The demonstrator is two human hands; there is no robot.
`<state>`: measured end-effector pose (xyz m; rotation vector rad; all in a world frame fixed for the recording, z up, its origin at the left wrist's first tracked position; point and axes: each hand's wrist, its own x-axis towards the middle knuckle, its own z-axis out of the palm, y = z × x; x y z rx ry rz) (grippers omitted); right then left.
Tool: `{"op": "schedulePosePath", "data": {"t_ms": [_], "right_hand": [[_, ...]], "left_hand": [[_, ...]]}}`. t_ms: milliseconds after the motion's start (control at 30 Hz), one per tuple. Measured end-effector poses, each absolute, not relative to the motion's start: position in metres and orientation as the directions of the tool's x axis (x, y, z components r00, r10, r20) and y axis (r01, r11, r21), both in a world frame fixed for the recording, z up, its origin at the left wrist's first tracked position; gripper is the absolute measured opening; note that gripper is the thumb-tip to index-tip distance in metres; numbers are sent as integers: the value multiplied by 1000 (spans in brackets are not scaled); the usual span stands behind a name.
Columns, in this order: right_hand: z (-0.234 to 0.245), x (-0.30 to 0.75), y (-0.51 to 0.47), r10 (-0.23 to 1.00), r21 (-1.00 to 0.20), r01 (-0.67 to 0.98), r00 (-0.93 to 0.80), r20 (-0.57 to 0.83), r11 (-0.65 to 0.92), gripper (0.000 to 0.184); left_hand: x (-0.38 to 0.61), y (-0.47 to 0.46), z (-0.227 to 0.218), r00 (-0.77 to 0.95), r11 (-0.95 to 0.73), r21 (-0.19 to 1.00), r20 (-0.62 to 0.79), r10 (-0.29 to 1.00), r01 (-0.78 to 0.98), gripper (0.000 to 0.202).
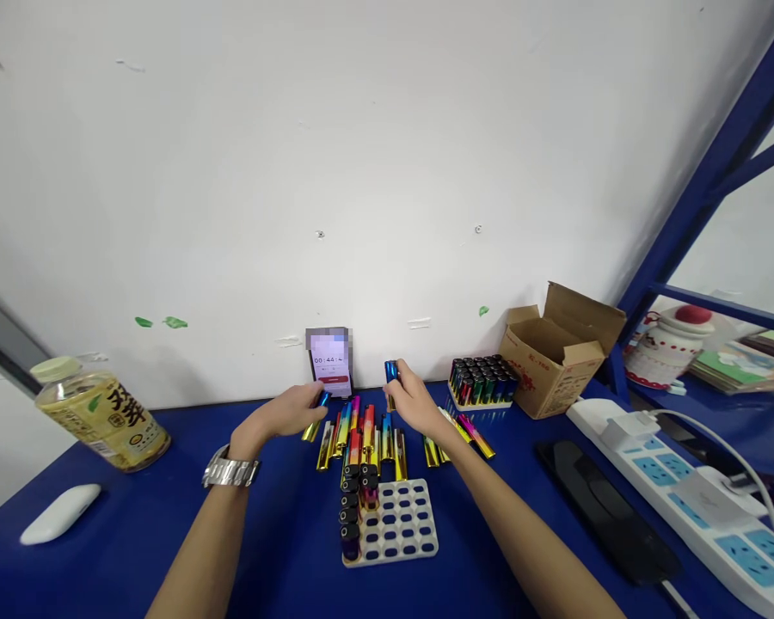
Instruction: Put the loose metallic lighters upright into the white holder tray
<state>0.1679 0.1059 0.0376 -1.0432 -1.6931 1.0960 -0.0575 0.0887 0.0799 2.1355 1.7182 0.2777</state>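
My right hand [413, 397] is closed around a shiny blue-and-gold lighter [390, 371], held upright above the pile. To the left, the fingers of my left hand [291, 409] are closed on another blue-and-gold lighter [324, 399], partly hidden by the hand. Between and below the hands lie several loose metallic lighters [387, 434] in red, blue, pink and gold. Nearer to me is a white tray [413, 550] with rows of oval holes. Several black-topped lighters [349, 516] stand in its left column, with another [369, 488] in the neighbouring column.
A filled tray of lighters [483, 383] stands by an open cardboard box [548, 365]. A phone with a timer [330, 361] leans on the wall. A bottle [103, 417] and white mouse [61, 514] are left; a black phone [603, 507] and power strip [658, 473] right.
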Motion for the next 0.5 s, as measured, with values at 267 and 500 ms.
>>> {"op": "schedulePosePath", "data": {"t_ms": [267,500], "right_hand": [[54,166,102,949,-919,-363,-205,240,154,11],[60,168,100,963,-887,-437,-266,-34,-151,45]], "left_hand": [[-4,77,89,205,-295,905,240,949,306,25],[32,72,79,94,-178,966,199,976,-189,32]]}}
